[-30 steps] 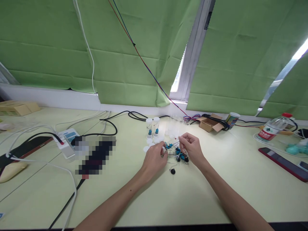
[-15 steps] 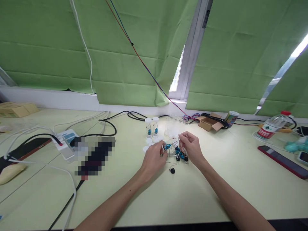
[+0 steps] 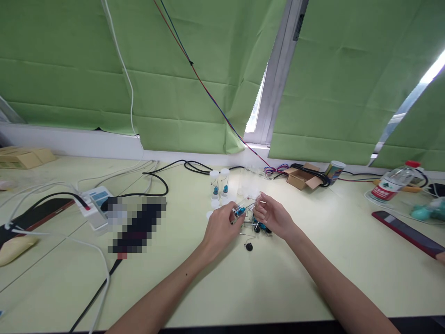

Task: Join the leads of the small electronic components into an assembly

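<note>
Pinching a small blue component (image 3: 239, 211) by its thin, bendable wire leads, the left hand (image 3: 220, 228) is closed on it while the right hand (image 3: 273, 215), fingers loosely curled, steadies a lead tip above the counter (image 3: 285, 278); light and fragile, the part is best gripped at the body.

The two hands meet over the middle of the table (image 3: 299, 278), the left hand (image 3: 219, 228) and right hand (image 3: 273, 215) close together, with bare tabletop open on the near side between and below the forearms, broken only by one small black component (image 3: 249, 246). Just beyond the fingers the way is crowded: upright clear vials (image 3: 219, 184), white caps (image 3: 210, 215) and a heap of blue and black components (image 3: 261, 227). To the left lie a power strip (image 3: 94, 204) and looping cables (image 3: 156, 178); to the right the surface is open as far as the red phone (image 3: 408, 233) and water bottle (image 3: 392, 183).
</note>
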Demonstrator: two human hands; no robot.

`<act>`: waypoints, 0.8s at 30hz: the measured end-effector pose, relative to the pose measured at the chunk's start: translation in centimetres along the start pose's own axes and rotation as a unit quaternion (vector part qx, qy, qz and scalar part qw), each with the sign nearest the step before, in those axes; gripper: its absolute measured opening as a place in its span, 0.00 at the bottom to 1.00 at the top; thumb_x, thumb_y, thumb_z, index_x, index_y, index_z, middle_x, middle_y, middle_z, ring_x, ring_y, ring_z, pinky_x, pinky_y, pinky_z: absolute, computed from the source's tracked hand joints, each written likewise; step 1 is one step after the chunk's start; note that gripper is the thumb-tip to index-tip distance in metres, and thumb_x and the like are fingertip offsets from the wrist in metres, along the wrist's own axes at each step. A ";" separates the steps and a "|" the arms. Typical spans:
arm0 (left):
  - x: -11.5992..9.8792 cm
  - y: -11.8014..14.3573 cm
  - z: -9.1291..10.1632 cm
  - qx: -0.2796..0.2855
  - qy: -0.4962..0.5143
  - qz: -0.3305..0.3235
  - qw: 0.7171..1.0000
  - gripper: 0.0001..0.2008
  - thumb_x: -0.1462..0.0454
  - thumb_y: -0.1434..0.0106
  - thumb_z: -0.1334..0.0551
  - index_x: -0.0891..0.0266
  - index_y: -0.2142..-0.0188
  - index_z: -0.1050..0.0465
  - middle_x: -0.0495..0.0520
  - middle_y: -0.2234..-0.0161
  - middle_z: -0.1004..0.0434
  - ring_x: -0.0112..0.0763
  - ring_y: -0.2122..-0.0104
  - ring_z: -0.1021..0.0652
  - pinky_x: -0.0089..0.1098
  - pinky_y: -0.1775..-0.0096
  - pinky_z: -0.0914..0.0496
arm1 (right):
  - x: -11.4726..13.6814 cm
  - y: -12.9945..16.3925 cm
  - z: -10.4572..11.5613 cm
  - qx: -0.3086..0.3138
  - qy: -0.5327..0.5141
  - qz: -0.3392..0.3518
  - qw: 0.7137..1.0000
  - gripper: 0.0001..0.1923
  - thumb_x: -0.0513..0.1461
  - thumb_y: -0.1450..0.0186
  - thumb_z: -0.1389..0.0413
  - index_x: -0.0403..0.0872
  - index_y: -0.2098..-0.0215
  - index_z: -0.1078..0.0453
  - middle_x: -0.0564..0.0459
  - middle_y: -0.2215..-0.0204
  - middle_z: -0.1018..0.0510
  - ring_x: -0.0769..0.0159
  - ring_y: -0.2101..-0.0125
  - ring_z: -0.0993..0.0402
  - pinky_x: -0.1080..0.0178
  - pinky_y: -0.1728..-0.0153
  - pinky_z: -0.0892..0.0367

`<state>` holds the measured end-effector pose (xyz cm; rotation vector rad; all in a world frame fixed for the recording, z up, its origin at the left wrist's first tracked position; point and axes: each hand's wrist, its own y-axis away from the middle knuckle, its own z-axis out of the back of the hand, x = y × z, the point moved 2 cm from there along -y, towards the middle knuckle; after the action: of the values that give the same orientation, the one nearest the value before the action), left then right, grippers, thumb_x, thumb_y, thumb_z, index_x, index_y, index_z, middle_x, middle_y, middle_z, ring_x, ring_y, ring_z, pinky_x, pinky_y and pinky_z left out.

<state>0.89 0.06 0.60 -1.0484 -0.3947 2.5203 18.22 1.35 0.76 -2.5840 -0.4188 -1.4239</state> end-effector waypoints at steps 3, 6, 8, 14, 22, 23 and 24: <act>-0.1 0.0 0.1 -0.002 0.000 0.001 1.000 0.09 0.57 0.37 0.43 0.58 0.71 0.35 0.46 0.78 0.35 0.28 0.77 0.36 0.29 0.73 0.45 | -0.2 0.0 0.2 0.012 -0.016 -0.029 0.999 0.15 0.50 0.37 0.42 0.47 0.70 0.33 0.62 0.83 0.43 0.73 0.82 0.46 0.70 0.82 0.47; -0.2 0.0 0.1 0.000 0.003 0.002 1.000 0.09 0.58 0.37 0.44 0.58 0.71 0.35 0.46 0.78 0.34 0.28 0.77 0.36 0.29 0.73 0.45 | -0.2 0.0 0.2 0.022 -0.013 -0.030 0.999 0.14 0.50 0.35 0.43 0.48 0.64 0.31 0.61 0.82 0.40 0.71 0.81 0.44 0.69 0.80 0.45; -0.2 0.0 0.1 0.001 0.005 0.005 1.000 0.09 0.58 0.37 0.44 0.58 0.71 0.35 0.46 0.78 0.34 0.28 0.77 0.35 0.29 0.73 0.45 | -0.2 0.1 0.2 0.029 -0.004 -0.025 0.999 0.14 0.50 0.35 0.44 0.48 0.61 0.30 0.60 0.81 0.38 0.71 0.80 0.43 0.68 0.79 0.44; -0.3 0.1 0.1 0.004 0.003 0.004 1.000 0.08 0.59 0.37 0.44 0.58 0.72 0.36 0.47 0.77 0.32 0.29 0.77 0.34 0.29 0.73 0.44 | -0.1 0.4 -0.1 0.055 0.018 -0.041 0.997 0.21 0.50 0.35 0.45 0.46 0.50 0.29 0.56 0.78 0.29 0.71 0.79 0.40 0.68 0.76 0.41; -0.1 0.1 0.1 -0.004 -0.002 -0.004 1.000 0.07 0.61 0.38 0.44 0.58 0.72 0.36 0.48 0.76 0.30 0.29 0.76 0.34 0.29 0.73 0.43 | -0.6 0.4 -0.5 0.073 -0.001 -0.084 0.994 0.24 0.52 0.34 0.47 0.45 0.48 0.28 0.51 0.74 0.23 0.70 0.79 0.37 0.68 0.74 0.39; -0.1 0.1 0.1 -0.004 -0.002 -0.004 1.000 0.07 0.61 0.38 0.44 0.58 0.72 0.36 0.48 0.76 0.30 0.29 0.76 0.34 0.29 0.73 0.43 | -0.6 0.5 -0.5 0.075 -0.003 -0.082 0.994 0.24 0.51 0.34 0.47 0.44 0.48 0.28 0.51 0.74 0.23 0.70 0.79 0.37 0.68 0.74 0.39; -0.1 0.1 0.1 -0.003 -0.003 -0.004 1.000 0.06 0.61 0.38 0.44 0.58 0.72 0.36 0.48 0.76 0.30 0.29 0.76 0.34 0.29 0.73 0.43 | -0.6 0.5 -0.5 0.076 -0.005 -0.080 0.994 0.24 0.51 0.34 0.46 0.44 0.48 0.28 0.51 0.74 0.23 0.70 0.79 0.37 0.68 0.74 0.39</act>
<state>0.84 -0.13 0.67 -1.0393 -0.4080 2.5174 17.68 0.67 0.48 -2.4848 -0.7210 -1.3688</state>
